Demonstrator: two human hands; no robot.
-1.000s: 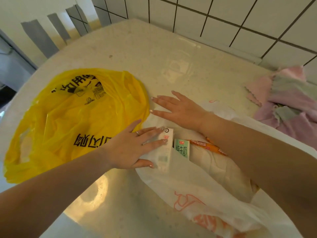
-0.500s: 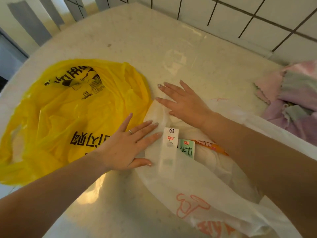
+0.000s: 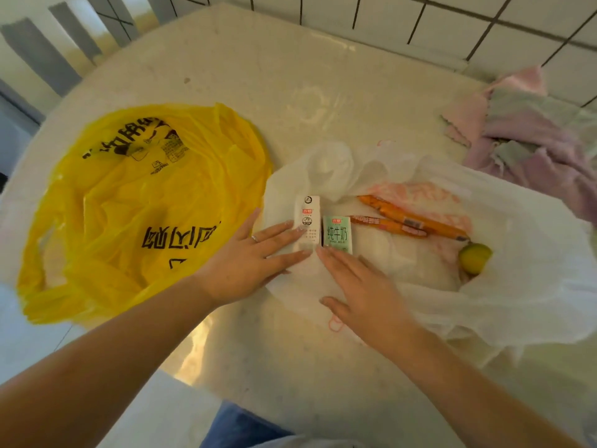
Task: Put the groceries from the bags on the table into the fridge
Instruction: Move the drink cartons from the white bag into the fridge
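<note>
The right hand (image 3: 365,286) has left the white bag's (image 3: 517,270) far rim, baring two milk cartons (image 3: 323,229), sausages (image 3: 410,221) and a fruit (image 3: 475,261) inside on the counter (image 3: 290,76); both hands lie flat, left hand (image 3: 248,260) touching a carton, nothing gripped yet.

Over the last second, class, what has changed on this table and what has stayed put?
The right hand moved from the white bag's far edge to the near side, baring sausages and a green fruit. The left hand and both milk cartons stayed.
</note>
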